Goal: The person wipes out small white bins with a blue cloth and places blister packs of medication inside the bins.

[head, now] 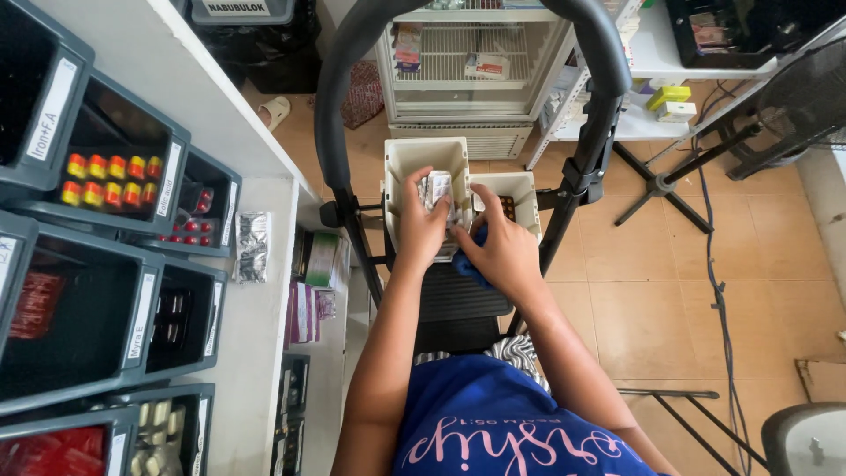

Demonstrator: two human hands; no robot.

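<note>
Blue shirt (pixel 493 414), pink script lettering, bare forearms

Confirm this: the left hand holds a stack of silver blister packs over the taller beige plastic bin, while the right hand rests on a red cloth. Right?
Not quite. In the head view, the cloth under the right hand is blue, not red. The left hand does hold the stack of silver blister packs over the taller beige plastic bin.
</note>
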